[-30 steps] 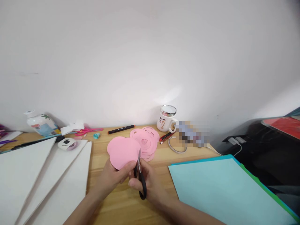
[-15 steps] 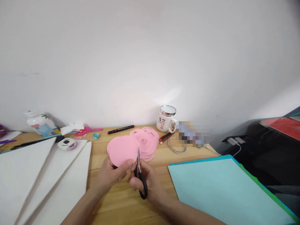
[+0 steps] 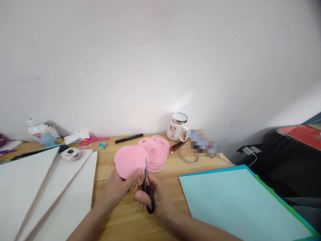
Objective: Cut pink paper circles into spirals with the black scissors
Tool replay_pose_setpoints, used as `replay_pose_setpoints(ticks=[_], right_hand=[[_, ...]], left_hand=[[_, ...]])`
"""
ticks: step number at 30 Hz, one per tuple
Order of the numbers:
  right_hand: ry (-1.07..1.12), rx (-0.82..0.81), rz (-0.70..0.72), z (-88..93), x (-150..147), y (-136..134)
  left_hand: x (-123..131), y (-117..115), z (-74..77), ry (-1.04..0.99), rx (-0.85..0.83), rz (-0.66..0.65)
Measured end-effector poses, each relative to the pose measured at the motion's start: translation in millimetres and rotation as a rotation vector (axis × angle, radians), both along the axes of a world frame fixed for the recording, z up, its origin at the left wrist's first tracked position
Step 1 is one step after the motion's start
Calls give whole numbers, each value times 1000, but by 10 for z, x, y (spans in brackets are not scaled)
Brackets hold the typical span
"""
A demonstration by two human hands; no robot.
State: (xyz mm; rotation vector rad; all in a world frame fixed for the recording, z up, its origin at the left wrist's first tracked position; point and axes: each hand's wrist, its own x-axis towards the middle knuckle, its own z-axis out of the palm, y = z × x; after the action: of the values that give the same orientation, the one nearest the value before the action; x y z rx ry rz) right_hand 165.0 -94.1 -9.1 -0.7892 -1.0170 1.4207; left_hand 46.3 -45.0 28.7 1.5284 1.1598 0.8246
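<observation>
My left hand pinches the lower edge of a pink paper with a scalloped outline, thumb on top. My right hand is closed around the black handles of a pair of scissors. Their blades point away from me and meet the paper's right edge; how far apart the blades are is hard to make out. Behind the paper lies a pile of pink paper pieces with curved cuts and small openings, partly covered by the held sheet.
A white mug stands near the wall, beside pencils and a grey ring. A black marker lies at the back. White sheets fill the left; light-blue paper fills the right. Pink scissors lie back left.
The scissors and my right hand have shifted slightly left, and the blades sit more upright against the paper's right edge. My left hand keeps its hold on the paper.
</observation>
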Motion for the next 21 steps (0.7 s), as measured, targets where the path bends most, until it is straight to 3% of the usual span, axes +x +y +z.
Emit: replay_pose_setpoints(ticks=[7, 21], right_hand=[[27, 68, -19, 77, 40, 29], [-17, 11, -31, 57, 52, 10]], left_hand=[[-7, -8, -17, -16, -39, 26], [-21, -3, 15, -28, -55, -1]])
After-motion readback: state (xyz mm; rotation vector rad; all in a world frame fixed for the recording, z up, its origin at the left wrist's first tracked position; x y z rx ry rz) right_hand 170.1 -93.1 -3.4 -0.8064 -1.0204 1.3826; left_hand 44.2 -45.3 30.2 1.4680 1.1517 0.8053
